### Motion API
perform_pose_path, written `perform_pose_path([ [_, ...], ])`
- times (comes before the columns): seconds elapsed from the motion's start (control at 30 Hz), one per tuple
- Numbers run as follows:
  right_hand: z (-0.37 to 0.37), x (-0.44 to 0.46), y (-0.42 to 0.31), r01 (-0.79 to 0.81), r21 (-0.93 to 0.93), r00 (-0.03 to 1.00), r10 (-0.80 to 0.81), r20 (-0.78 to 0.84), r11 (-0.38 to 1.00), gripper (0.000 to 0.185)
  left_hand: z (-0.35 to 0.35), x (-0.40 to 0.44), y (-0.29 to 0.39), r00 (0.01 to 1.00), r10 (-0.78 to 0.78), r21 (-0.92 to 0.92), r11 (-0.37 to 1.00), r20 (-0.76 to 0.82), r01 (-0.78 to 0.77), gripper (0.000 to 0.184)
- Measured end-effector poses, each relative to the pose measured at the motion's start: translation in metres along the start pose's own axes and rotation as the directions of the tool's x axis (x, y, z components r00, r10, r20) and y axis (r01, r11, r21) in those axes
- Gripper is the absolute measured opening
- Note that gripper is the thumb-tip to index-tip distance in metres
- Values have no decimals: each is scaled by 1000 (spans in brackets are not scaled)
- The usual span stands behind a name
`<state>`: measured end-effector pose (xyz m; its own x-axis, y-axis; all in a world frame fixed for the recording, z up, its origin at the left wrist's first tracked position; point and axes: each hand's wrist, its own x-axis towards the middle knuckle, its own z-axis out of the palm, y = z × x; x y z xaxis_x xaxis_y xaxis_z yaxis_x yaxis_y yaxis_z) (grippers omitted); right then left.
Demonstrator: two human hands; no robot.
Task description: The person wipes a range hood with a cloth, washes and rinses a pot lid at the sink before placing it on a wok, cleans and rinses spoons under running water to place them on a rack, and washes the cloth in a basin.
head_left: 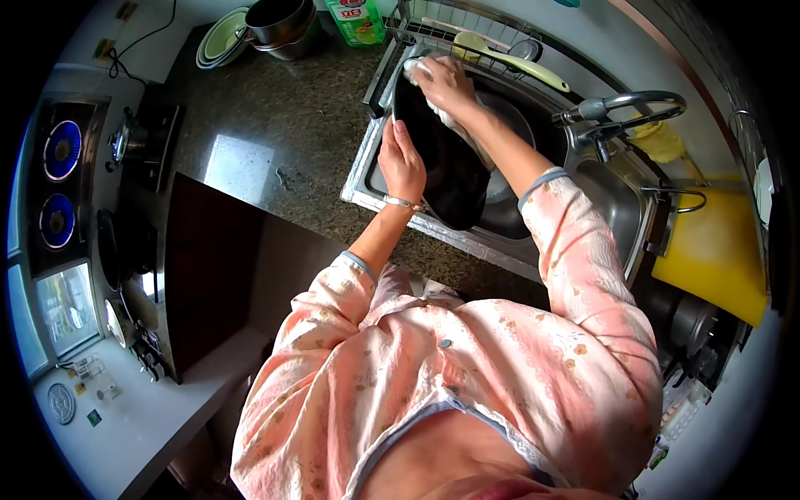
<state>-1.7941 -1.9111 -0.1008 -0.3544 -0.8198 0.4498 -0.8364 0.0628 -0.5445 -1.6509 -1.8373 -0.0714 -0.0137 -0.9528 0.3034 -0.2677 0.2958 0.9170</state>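
Observation:
A large dark pan [437, 154] is tilted over the left part of the steel sink [604, 187]. My left hand [402, 162] grips the pan's near left rim, thumb on the inner side. At the pan's far edge, my right hand [444, 83] presses a white cloth [458, 125] against the surface, fingers closed on it. Part of the cloth hangs down beneath my right forearm. Behind the pan, a round metal shape in the basin is partly hidden.
A curved faucet [617, 108] rises at the sink's right. Behind stands a wire rack [500, 54] with a pale green brush [533, 71]. Stacked pots [279, 25], bowls [221, 37] and a green bottle [357, 21] are at the back left. A yellow board [717, 250] is at right.

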Motion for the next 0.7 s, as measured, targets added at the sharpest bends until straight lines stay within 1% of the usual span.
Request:
perform_pose_path([
  [0.07,-33,-22,-27,108,64,991,-112,68,992,33,-3,1,4,999,-34,-39,999,32,35,36],
  [0.1,-39,-35,-33,188,68,982,-189,1,980,31,0,2,-2,999,-30,-71,997,16,31,36],
  [0.13,-46,-48,-40,266,67,963,-262,-67,962,29,3,7,-10,999,0,-94,996,-32,-3,34],
  [0.17,-54,-63,-46,275,104,960,-268,-77,956,27,3,10,-20,999,-46,-161,986,9,47,33],
  [0.2,-61,-79,-53,246,150,969,-238,-69,958,29,2,12,-20,994,-91,-226,969,54,101,32],
  [0.23,-72,-92,-59,252,151,968,-247,-50,956,32,2,12,-14,982,-178,-314,930,63,189,31],
  [0.33,-93,-133,-67,245,189,968,-251,8,951,41,-3,15,-17,974,-205,-187,958,92,219,33],
  [0.37,-94,-148,-63,256,215,965,-262,-2,942,42,-3,14,-18,985,-164,-151,974,54,170,33],
  [0.4,-95,-163,-56,271,240,961,-277,-13,932,43,-4,14,-17,985,-164,-115,979,45,168,33],
  [0.43,-96,-176,-48,287,204,953,-301,39,936,42,-3,12,-16,993,-117,-111,987,26,119,32],
  [0.47,-94,-187,-37,280,202,956,-292,34,939,42,-3,12,-15,998,-68,-110,992,6,68,31],
  [0.5,-91,-199,-26,264,215,963,-270,-1,940,43,-6,11,-17,990,-117,-64,991,73,122,26],
  [0.53,-86,-211,-15,248,229,968,-247,-35,941,44,-7,9,-16,990,-115,-63,991,81,120,26],
  [0.57,-79,-223,-4,161,212,987,-155,-46,964,46,-7,7,-15,992,-92,-16,995,91,94,24],
  [0.6,-74,-225,2,93,243,995,-79,-65,966,40,-6,6,-16,992,-70,29,997,101,68,22],
  [0.63,-66,-226,10,8,257,993,22,-115,966,37,-8,7,-16,990,-81,80,994,115,72,20],
  [0.67,-56,-226,17,-76,275,978,125,-165,958,34,-10,7,-17,988,-80,89,994,130,69,20],
  [0.7,-50,-221,22,-146,330,962,212,-172,933,34,-10,8,-20,990,-62,95,994,128,50,21],
])
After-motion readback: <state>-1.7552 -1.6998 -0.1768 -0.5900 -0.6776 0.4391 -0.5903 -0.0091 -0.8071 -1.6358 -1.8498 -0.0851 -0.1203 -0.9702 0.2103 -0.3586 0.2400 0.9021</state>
